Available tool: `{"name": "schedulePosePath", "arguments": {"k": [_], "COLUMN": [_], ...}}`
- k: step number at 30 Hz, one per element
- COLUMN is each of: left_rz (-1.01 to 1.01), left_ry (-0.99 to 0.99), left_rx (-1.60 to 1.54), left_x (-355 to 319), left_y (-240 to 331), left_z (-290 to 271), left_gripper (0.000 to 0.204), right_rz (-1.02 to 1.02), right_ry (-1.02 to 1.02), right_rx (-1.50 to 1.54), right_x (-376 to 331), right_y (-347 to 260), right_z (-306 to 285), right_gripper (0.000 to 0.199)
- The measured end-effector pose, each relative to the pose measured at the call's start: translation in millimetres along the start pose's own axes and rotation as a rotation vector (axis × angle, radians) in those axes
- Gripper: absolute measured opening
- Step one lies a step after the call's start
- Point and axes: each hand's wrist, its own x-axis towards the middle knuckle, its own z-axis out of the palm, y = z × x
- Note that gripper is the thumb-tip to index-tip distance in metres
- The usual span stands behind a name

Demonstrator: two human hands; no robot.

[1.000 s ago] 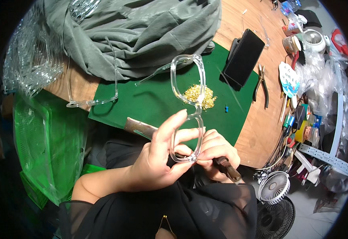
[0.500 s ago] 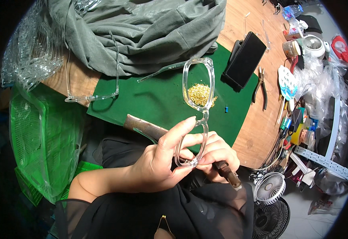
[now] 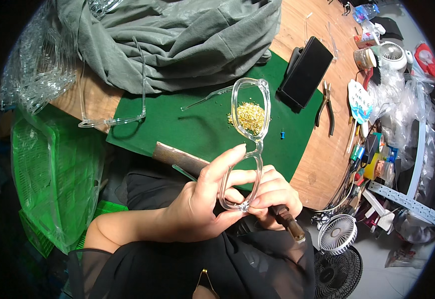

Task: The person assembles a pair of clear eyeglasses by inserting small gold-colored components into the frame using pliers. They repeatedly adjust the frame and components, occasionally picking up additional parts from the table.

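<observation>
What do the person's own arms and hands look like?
The left hand and right hand wear no gloves. The black top has loose, see-through sleeves; the left one leaves the left forearm bare, with no watch visible.

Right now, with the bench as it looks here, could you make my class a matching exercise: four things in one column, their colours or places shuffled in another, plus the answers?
Things
1. Nearest glasses
2. Pliers
3. Pin
4. Dark tool

Colours or places
A. Blue, on the green mat
B. Sticking out from the right hand
C. Clear, raised in the left hand
D. Black-handled, lying just right of the mat

Right pairs
1-C, 2-D, 3-A, 4-B
</observation>
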Motion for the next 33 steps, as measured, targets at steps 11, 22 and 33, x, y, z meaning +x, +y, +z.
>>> {"name": "schedulePosePath", "arguments": {"k": [11, 22, 33], "left_rz": [-0.049, 0.067, 0.044], "left_ry": [0.018, 0.028, -0.128], "left_rx": [-0.133, -0.094, -0.02], "left_x": [1.1, 0.8, 8.3], "left_y": [0.8, -5.5, 5.6], "left_z": [-1.5, -2.3, -15.3], "left_gripper": [0.098, 0.086, 0.1], "right_rz": [-0.019, 0.009, 0.293], "right_ry": [-0.004, -0.014, -0.425], "right_rx": [-0.014, 0.058, -0.553], "right_x": [1.0, 1.9, -0.3], "right_y": [0.0, 2.6, -19.3], "right_z": [1.8, 2.0, -35.2], "right_gripper": [0.016, 0.015, 0.03]}}
